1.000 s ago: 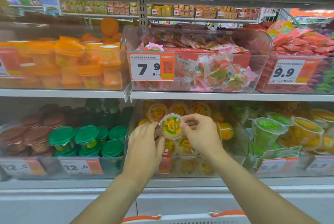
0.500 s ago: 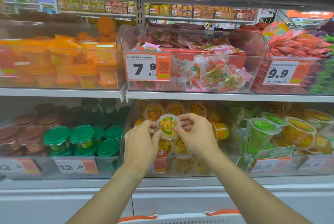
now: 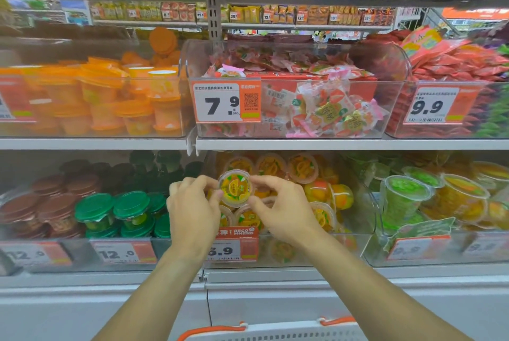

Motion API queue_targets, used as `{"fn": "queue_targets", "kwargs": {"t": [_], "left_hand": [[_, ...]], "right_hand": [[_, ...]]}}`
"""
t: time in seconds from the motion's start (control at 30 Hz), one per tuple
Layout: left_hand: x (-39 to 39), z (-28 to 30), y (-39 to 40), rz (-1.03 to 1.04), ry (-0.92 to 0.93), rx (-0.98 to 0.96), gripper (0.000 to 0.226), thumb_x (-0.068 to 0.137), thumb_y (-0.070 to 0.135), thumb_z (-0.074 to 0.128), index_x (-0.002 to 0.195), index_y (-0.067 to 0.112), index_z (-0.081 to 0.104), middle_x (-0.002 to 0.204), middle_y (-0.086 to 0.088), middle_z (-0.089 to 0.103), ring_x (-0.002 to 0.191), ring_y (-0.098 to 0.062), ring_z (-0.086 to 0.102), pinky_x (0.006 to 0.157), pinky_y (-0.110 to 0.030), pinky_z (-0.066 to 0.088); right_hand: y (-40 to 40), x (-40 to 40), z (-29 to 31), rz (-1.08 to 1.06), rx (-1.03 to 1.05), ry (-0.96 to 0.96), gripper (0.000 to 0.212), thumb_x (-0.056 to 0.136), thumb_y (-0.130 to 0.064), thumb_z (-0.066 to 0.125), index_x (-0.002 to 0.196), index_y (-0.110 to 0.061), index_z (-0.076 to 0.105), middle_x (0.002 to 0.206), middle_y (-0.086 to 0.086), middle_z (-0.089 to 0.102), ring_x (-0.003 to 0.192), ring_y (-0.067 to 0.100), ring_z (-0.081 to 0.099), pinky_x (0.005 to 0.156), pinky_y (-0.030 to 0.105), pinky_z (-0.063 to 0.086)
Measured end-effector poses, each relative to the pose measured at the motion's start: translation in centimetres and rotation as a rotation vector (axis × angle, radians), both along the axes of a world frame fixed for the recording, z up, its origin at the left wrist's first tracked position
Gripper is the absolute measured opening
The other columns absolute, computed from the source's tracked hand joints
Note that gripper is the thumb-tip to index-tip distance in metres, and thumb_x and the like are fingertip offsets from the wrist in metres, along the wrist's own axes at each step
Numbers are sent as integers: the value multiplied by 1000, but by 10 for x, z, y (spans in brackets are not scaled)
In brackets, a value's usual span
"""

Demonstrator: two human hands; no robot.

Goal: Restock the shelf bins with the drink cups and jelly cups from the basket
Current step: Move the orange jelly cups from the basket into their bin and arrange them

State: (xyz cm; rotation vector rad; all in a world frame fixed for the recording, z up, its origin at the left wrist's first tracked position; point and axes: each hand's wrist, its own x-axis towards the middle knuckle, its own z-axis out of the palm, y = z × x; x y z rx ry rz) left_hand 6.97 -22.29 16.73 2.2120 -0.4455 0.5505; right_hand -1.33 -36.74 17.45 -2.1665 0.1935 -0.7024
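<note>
A small clear jelly cup with a yellow, orange and green printed lid faces the camera, tipped on its side above the front of the clear shelf bin on the lower shelf. That bin holds more jelly cups of the same kind, piled at mixed angles, some lids facing forward. To its left, green-lidded drink cups stand upright in rows beside brown-lidded drink cups. The basket, white with orange handles, shows only its rim at the bottom edge.
</note>
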Motion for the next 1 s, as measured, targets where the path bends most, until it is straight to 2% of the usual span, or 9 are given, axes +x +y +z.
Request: {"fn": "queue_targets", "kwargs": {"t": [0.13, 0.27, 0.43, 0.67, 0.77, 0.87, 0.93, 1.0], "left_hand": [[1, -3, 1, 14, 35, 10, 14, 92, 29, 64, 92, 19, 73, 103, 2, 64, 108, -18, 44, 95, -43, 39], [1, -5, 6, 17, 13, 23, 16, 93, 31, 62, 90, 19, 73, 104, 3, 62, 109, -19, 42, 94, -41, 36], [0, -8, 9, -33, 10, 57, 11, 91, 31, 65, 97, 22, 70, 111, 4, 58, 115, -19, 40, 97, -41, 35], [4, -13, 13, -79, -9, 30, 32, 91, 40, 63, 118, 24, 60, 120, 4, 56, 120, -15, 37, 101, -39, 36], [-3, -8, 12, -92, -88, -123, 25, 95, 35, 56, 116, 21, 56, 113, 6, 53, 112, -12, 41, 97, -43, 44], [-27, 1, 7, -180, -283, -251, 10, 93, 23, 51, 99, 18, 55, 99, 8, 50, 96, -15, 46, 80, -43, 47], [-56, -3, 0, -336, -445, -206, 8, 88, 17, 52, 91, 11, 57, 95, 0, 51, 90, -21, 46, 77, -40, 43], [-88, -22, -5, -563, -509, -124, 7, 83, 10, 54, 89, 9, 58, 95, -4, 52, 88, -24, 48, 76, -38, 42]], "right_hand": [[-3, -1, 3, -12, -20, 7, 31, 89, -21, 70, 120, -22, 72, 97, -14, 71, 86, 0, 66, 77, 20, 58], [1, -1, 1, 21, -20, 30, 35, 89, -18, 69, 124, -23, 68, 101, -13, 69, 87, 0, 65, 74, 17, 57], [3, 1, -3, 11, -32, 63, 41, 86, -18, 75, 124, -25, 61, 102, -17, 65, 87, -1, 64, 72, 14, 55], [4, 2, -6, -66, -76, 75, 47, 83, -26, 80, 123, -29, 56, 102, -16, 61, 90, 0, 60, 74, 13, 54], [0, 0, 1, -121, -103, 31, 44, 81, -29, 79, 120, -27, 58, 102, -13, 60, 89, 3, 59, 76, 20, 54], [-3, -15, 13, -147, -123, -85, 20, 85, -21, 73, 103, -25, 64, 91, -12, 63, 78, 4, 60, 68, 13, 49], [0, -28, 12, -158, -182, -155, 9, 85, -17, 69, 90, -24, 66, 79, -13, 62, 70, 4, 57, 62, 11, 42], [5, -42, -2, -136, -183, -156, 5, 82, -20, 64, 83, -25, 63, 72, -15, 56, 69, 4, 52, 60, 19, 41]]}}
